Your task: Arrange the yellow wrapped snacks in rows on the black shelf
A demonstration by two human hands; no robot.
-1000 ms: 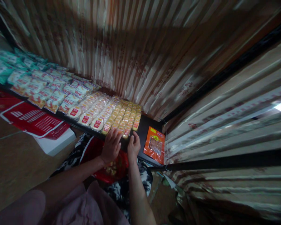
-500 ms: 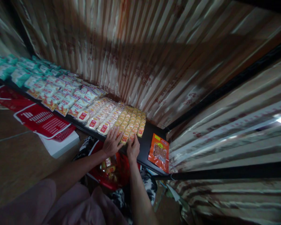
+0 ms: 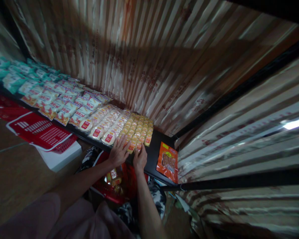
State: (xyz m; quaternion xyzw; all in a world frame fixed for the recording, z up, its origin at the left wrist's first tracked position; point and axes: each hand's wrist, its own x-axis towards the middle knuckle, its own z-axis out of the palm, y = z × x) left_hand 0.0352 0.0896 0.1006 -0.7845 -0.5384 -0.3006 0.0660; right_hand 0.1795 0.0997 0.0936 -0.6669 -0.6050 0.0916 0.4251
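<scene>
Both my hands rest at the front edge of a black shelf (image 3: 156,153). My left hand (image 3: 119,152) lies flat with spread fingers on the front of a row of yellow-orange snack packets (image 3: 138,129). My right hand (image 3: 140,158) sits just beside it, fingers pressed on the front packets of the same rows. Left of these lie clear packets with red labels (image 3: 102,123). An orange packet (image 3: 167,161) lies alone on the shelf to the right of my right hand.
Further packets, red-white and teal (image 3: 12,79), line the shelf leftwards. A red basket with packets (image 3: 114,184) sits below my hands. Red baskets (image 3: 37,131) rest on a white box at left. Corrugated metal walls (image 3: 149,66) close in behind and at right.
My hands have stayed on the front of the yellow packets, shifting only slightly; the camera view moved a little.
</scene>
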